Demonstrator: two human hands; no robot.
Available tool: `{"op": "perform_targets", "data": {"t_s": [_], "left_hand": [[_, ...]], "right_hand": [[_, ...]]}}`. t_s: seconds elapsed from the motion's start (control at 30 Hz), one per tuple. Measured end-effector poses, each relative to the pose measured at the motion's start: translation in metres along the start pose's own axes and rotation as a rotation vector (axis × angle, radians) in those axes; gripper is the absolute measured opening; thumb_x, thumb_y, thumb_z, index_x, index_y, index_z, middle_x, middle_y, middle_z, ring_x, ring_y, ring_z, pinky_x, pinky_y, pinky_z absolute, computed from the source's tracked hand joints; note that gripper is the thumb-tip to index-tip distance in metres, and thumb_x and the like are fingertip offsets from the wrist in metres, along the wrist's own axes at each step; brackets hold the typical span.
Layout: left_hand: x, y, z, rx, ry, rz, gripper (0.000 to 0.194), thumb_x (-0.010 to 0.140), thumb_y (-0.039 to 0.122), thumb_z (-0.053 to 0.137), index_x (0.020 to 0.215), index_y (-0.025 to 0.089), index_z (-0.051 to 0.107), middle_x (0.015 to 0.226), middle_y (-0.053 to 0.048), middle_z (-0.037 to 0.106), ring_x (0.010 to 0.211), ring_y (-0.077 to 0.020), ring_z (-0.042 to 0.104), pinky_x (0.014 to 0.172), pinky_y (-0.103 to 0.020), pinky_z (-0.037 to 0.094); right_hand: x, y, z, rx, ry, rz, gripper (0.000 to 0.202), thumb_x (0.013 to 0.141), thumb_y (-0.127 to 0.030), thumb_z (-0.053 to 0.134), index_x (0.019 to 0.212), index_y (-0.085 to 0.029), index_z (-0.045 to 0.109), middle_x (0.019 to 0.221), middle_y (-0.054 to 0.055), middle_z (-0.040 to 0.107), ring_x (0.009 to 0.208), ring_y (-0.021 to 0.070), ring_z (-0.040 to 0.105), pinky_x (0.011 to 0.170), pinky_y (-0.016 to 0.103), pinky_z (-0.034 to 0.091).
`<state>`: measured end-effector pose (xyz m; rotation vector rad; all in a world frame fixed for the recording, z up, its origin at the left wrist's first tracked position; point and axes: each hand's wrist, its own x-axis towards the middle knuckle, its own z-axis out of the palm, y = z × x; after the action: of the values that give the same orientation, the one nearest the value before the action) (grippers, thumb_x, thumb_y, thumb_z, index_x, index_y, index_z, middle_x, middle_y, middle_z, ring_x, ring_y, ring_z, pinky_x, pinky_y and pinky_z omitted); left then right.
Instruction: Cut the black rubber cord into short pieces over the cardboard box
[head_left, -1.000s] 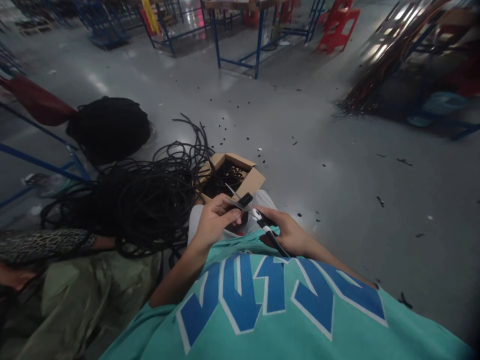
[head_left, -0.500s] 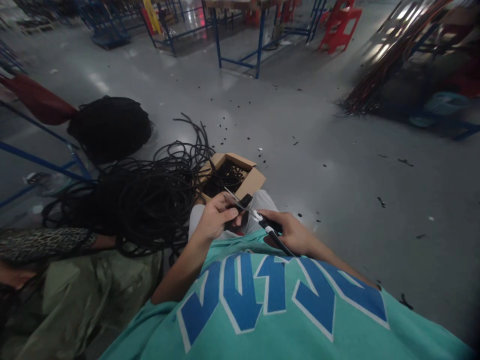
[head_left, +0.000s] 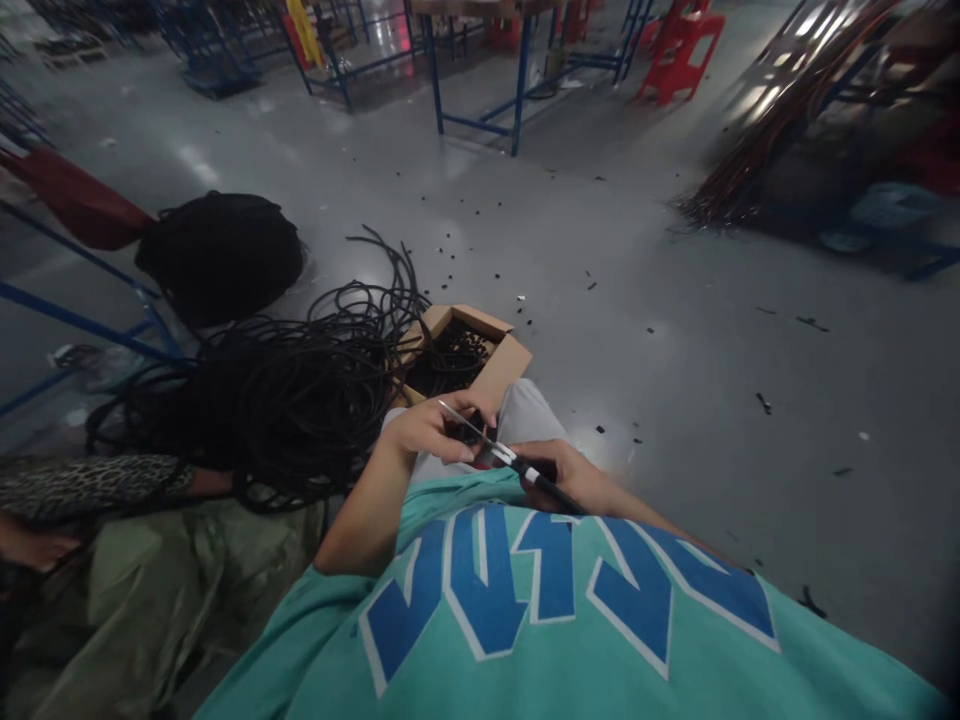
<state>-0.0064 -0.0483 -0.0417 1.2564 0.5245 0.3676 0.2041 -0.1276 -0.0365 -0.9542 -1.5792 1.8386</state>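
Note:
My right hand (head_left: 566, 472) is closed around the black-and-white handles of a pair of scissors (head_left: 501, 452). Their thin metal blade points up and to the left, across the front of my left hand. Curled in front of my lap, my left hand (head_left: 431, 428) pinches a small black piece (head_left: 472, 428) between thumb and fingers. Hand and blade partly hide that piece, so its exact kind is unclear. Just beyond my hands, an open cardboard box (head_left: 504, 368) holds many small black pieces.
A tangled heap of black tubing (head_left: 277, 400) lies left of the box, with a large black bundle (head_left: 221, 255) behind it. Another person's hand (head_left: 41, 545) is at the left edge. Black scraps dot the floor (head_left: 675, 400). A blue-legged table (head_left: 480, 125) stands ahead.
My left hand has turned and shifted slightly, with the black piece now lower between its fingers. The scissors' handles, spread apart before, are now closer together, and the blades have dropped slightly.

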Motion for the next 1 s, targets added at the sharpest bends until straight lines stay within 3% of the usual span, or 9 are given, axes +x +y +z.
{"op": "perform_targets", "data": {"t_s": [0.2,0.43,0.57,0.73,0.9,1.0], "left_hand": [[0.001,0.008,0.001,0.043,-0.032,0.021,0.036,0.051,0.020,0.075,0.083,0.020,0.060,0.063,-0.003,0.060,0.052,-0.0132,0.055,0.050,-0.024,0.043],[0.002,0.018,0.002,0.050,-0.016,0.014,0.041,0.046,0.021,0.078,0.083,0.018,0.061,0.065,-0.005,0.062,0.056,-0.0168,0.059,0.053,-0.027,0.046],[0.002,0.010,0.002,-0.100,-0.034,0.000,0.051,0.045,0.027,0.080,0.091,0.017,0.061,0.064,-0.007,0.063,0.050,-0.0160,0.058,0.047,-0.025,0.045],[0.007,-0.011,0.007,-0.366,0.001,0.118,0.042,0.062,0.037,0.070,0.094,0.012,0.057,0.059,-0.005,0.062,0.035,-0.0115,0.051,0.034,-0.020,0.037],[0.007,-0.016,0.009,-0.382,-0.021,0.116,0.043,0.065,0.031,0.071,0.100,0.011,0.056,0.064,-0.005,0.064,0.038,-0.0119,0.054,0.037,-0.020,0.040],[0.006,-0.012,0.013,-0.333,0.002,0.066,0.044,0.065,0.031,0.071,0.102,0.011,0.056,0.064,-0.005,0.065,0.041,-0.0122,0.056,0.038,-0.019,0.040]], "right_hand": [[-0.001,0.001,0.003,0.083,-0.013,0.011,0.031,0.066,-0.026,0.063,0.094,-0.014,0.067,0.075,0.001,0.064,0.070,0.0168,0.058,0.063,0.024,0.043],[-0.004,-0.001,0.002,0.059,0.006,0.027,0.029,0.065,-0.033,0.069,0.088,-0.015,0.068,0.077,0.002,0.065,0.073,0.0183,0.059,0.066,0.026,0.045],[-0.004,0.001,0.001,0.027,0.025,0.026,0.033,0.066,-0.036,0.067,0.091,-0.015,0.067,0.076,0.002,0.064,0.071,0.0180,0.058,0.065,0.026,0.045],[-0.002,0.010,-0.005,0.015,-0.007,0.023,0.039,0.066,-0.035,0.066,0.098,-0.013,0.065,0.069,0.000,0.059,0.064,0.0141,0.053,0.061,0.025,0.042],[-0.003,0.013,-0.014,-0.012,-0.058,0.020,0.040,0.065,-0.028,0.062,0.103,-0.014,0.060,0.059,-0.005,0.044,0.053,0.0081,0.037,0.050,0.020,0.030],[-0.002,0.012,-0.018,0.001,-0.086,0.012,0.042,0.063,-0.026,0.064,0.102,-0.014,0.059,0.066,-0.003,0.045,0.058,0.0098,0.039,0.053,0.022,0.030]]}}
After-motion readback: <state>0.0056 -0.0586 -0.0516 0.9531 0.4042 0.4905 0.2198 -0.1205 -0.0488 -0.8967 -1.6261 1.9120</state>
